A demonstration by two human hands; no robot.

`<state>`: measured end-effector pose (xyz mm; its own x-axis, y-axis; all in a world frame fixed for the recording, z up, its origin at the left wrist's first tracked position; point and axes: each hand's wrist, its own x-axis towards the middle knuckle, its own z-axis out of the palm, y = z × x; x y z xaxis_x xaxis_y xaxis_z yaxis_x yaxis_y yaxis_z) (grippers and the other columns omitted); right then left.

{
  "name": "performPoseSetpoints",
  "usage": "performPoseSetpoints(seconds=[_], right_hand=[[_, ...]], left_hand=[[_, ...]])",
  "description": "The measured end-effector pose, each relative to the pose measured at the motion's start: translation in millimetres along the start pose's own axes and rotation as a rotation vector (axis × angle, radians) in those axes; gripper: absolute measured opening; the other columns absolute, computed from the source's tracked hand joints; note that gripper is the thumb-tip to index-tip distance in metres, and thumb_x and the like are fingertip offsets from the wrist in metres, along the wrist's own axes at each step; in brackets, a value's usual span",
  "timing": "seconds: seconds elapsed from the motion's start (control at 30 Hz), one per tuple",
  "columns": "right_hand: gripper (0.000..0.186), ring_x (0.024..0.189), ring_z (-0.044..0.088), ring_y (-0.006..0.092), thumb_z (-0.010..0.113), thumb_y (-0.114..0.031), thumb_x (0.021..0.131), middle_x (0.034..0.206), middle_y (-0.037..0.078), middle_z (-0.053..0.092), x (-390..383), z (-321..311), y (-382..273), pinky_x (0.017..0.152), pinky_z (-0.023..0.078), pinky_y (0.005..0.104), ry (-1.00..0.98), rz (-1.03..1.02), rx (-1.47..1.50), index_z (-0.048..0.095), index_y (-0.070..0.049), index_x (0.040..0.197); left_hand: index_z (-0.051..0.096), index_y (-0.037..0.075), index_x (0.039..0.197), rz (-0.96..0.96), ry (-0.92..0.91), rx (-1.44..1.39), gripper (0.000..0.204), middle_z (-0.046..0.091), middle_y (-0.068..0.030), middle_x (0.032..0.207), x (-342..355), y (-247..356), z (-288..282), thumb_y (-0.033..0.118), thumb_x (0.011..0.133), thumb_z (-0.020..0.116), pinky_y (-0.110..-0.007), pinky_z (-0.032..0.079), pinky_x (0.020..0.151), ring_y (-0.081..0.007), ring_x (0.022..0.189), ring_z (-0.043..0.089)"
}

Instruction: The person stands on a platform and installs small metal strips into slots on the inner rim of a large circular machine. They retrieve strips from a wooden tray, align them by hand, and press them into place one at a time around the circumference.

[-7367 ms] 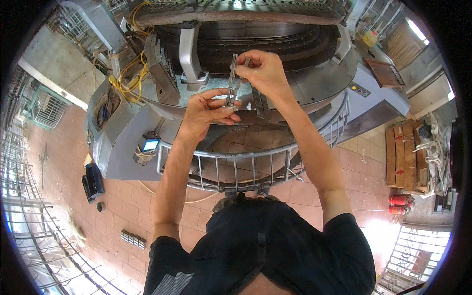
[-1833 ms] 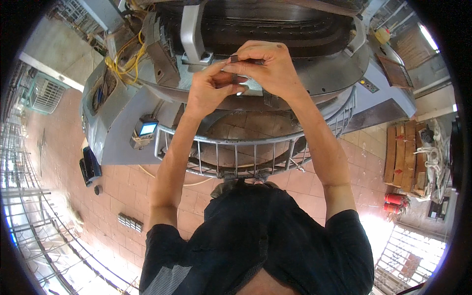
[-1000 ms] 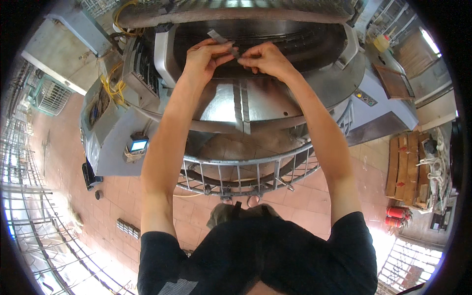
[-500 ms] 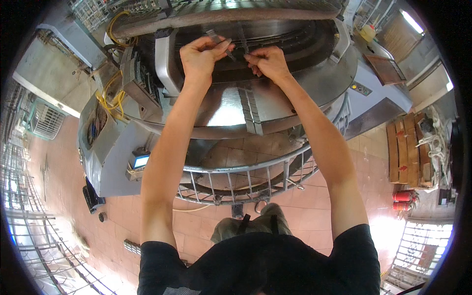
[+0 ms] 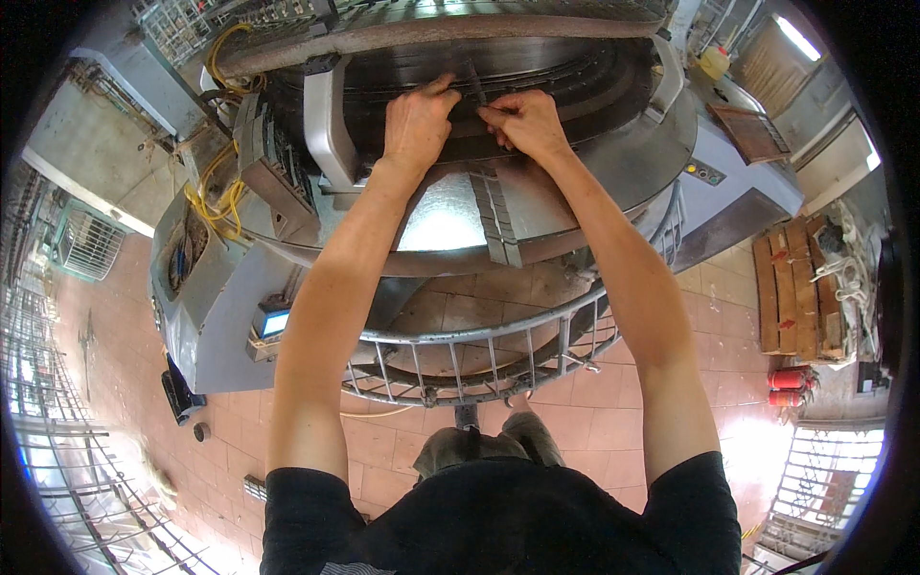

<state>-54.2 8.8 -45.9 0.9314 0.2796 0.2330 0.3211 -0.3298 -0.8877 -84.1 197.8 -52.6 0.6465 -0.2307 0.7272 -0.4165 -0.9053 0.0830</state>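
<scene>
My left hand (image 5: 419, 123) is over the dark ring of a round metal machine (image 5: 594, 187), back of the hand up. Its forefinger and the fingertip beside it stretch forward, slightly apart; the other fingers are hidden beneath. I see nothing held in it. To its right, my right hand (image 5: 527, 125) is closed, thumb and forefinger pinching the lower end of a thin dark metal strip (image 5: 474, 79) that stands against the ring's inner wall. Below the hands, a row of narrow flat metal pieces (image 5: 495, 220) lies side by side on the machine's shiny plate, reaching its front rim.
A grey bracket post (image 5: 326, 120) rises left of my hands, near yellow cables (image 5: 220, 201). A curved metal railing (image 5: 450, 335) runs before me. A small lit screen (image 5: 274, 322) is at left; wooden pallets (image 5: 791, 287) and red extinguishers (image 5: 788, 388) stand at right.
My left hand has turned palm down and moved right and slightly lower; the small flat metal piece it held is out of sight. My right hand keeps its pinch on the strip.
</scene>
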Motion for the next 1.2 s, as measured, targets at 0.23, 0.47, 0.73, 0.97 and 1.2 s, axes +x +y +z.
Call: performPoseSetpoints(seconds=[0.23,0.47,0.73,0.97,1.2], right_hand=[[0.025,0.048,0.057,0.0105,0.074,-0.018,0.09,0.058,0.006,0.063,1.1,-1.2,2.9,0.045,0.043,0.0279,-0.001,-0.033,-0.055,0.073,0.005,0.081],[0.025,0.052,0.062,0.012,0.074,-0.019,0.09,0.064,0.008,0.067,0.5,-2.0,1.3,0.049,0.049,0.0281,-0.003,-0.009,-0.05,0.074,0.005,0.084],[0.024,0.054,0.065,0.0125,0.073,-0.019,0.09,0.066,0.008,0.069,1.1,-2.6,1.3,0.051,0.052,0.0279,-0.016,-0.001,-0.058,0.075,0.005,0.085],[0.023,0.05,0.059,0.0113,0.074,-0.017,0.09,0.062,0.007,0.065,0.9,-1.5,2.6,0.047,0.046,0.0277,-0.007,-0.01,-0.036,0.074,0.006,0.083],[0.024,0.048,0.057,0.0113,0.074,-0.017,0.089,0.059,0.007,0.063,1.3,-0.8,3.0,0.045,0.044,0.028,0.007,-0.024,-0.035,0.073,0.006,0.08]], left_hand=[[0.075,0.005,0.102,0.005,-0.037,0.003,0.037,0.066,-0.0093,0.131,0.3,2.8,0.1,-0.007,0.069,0.064,-0.043,0.058,0.086,-0.0334,0.102,0.07],[0.074,0.004,0.102,0.007,-0.036,0.009,0.037,0.064,-0.0058,0.136,1.0,1.8,0.5,-0.007,0.068,0.064,-0.043,0.058,0.084,-0.0333,0.098,0.071],[0.074,0.005,0.097,0.01,-0.032,0.009,0.032,0.06,-0.0049,0.141,1.9,3.5,-1.0,-0.006,0.068,0.068,-0.044,0.059,0.079,-0.0324,0.094,0.072],[0.075,0.005,0.093,0.008,-0.059,0.022,0.027,0.057,-0.0043,0.145,2.6,4.9,-1.1,-0.006,0.068,0.069,-0.044,0.059,0.078,-0.0323,0.094,0.072],[0.073,0.002,0.095,0.023,-0.05,0.009,0.031,0.057,-0.0025,0.144,2.6,4.7,0.9,-0.008,0.068,0.063,-0.044,0.059,0.076,-0.0336,0.09,0.071]])
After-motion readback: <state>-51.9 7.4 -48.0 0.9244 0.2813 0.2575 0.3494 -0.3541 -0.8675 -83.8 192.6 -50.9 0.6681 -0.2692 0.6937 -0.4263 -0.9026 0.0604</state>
